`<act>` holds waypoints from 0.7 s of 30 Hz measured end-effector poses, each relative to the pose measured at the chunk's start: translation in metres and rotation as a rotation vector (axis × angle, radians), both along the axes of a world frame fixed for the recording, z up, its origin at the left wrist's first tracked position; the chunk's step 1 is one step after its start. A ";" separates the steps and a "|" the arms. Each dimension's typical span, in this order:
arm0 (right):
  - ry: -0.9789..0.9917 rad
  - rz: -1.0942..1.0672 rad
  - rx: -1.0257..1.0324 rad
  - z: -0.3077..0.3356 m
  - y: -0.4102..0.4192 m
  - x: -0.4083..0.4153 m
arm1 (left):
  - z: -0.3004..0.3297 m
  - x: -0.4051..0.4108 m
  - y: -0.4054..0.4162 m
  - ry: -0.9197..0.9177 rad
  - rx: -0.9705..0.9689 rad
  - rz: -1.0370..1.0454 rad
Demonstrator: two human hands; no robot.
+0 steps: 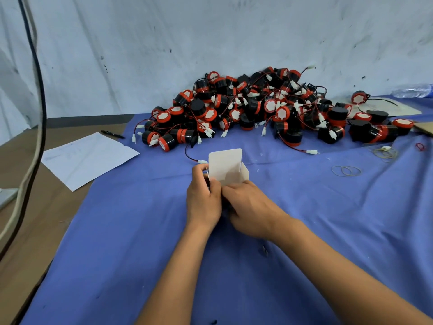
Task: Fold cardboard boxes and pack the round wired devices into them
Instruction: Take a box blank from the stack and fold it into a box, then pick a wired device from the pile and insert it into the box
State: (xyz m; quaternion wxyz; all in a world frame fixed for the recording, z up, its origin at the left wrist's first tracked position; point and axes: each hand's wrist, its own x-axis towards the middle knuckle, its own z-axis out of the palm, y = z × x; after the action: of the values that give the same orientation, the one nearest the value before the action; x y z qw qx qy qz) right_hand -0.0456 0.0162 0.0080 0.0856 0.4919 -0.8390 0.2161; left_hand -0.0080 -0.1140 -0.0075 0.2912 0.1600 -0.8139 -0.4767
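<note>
Working at a bench [117, 231] draped in blue cloth, we are facing a scuffed white wall [210, 31]. Two cables [37, 90] are hanging at the far left, beside a sheet of paper [86, 158] and a pen [112, 134]; no writing is reading clearly. Our left hand [203, 198] and right hand [248, 207] are gripping a white cardboard box [228, 167], fingers curled round its near edge, flap standing up. Behind it, round wired devices [257, 109] are lying heaped against the wall. Rubber bands [346, 171] are lying at the right, with open cloth around them.
</note>
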 end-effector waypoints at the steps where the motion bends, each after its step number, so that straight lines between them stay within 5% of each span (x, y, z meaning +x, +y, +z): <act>1: -0.086 0.045 -0.123 -0.001 -0.002 0.000 | 0.001 0.000 -0.005 0.014 -0.015 0.039; 5: -0.052 -0.030 -0.602 0.000 -0.031 -0.007 | 0.001 0.003 -0.044 0.022 -0.064 0.323; 7: -0.116 -0.185 -0.665 0.005 -0.057 -0.023 | -0.002 0.006 -0.064 -0.008 -0.049 0.463; 10: -0.198 -0.336 -0.332 0.008 -0.100 -0.062 | -0.004 0.008 -0.082 -0.027 -0.003 0.559; 15: 0.072 -0.253 0.198 0.009 -0.174 -0.109 | -0.007 0.012 -0.098 -0.040 -0.039 0.661; 21: 0.329 -0.128 0.483 0.015 -0.234 -0.140 | -0.010 0.017 -0.107 0.002 -0.044 0.711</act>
State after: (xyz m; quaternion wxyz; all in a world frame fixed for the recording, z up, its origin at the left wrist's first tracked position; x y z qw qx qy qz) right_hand -0.1853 -0.2177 0.0231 0.1144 0.4727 -0.8702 -0.0784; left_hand 0.0094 -0.2207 -0.0175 0.4430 0.4263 -0.7172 -0.3280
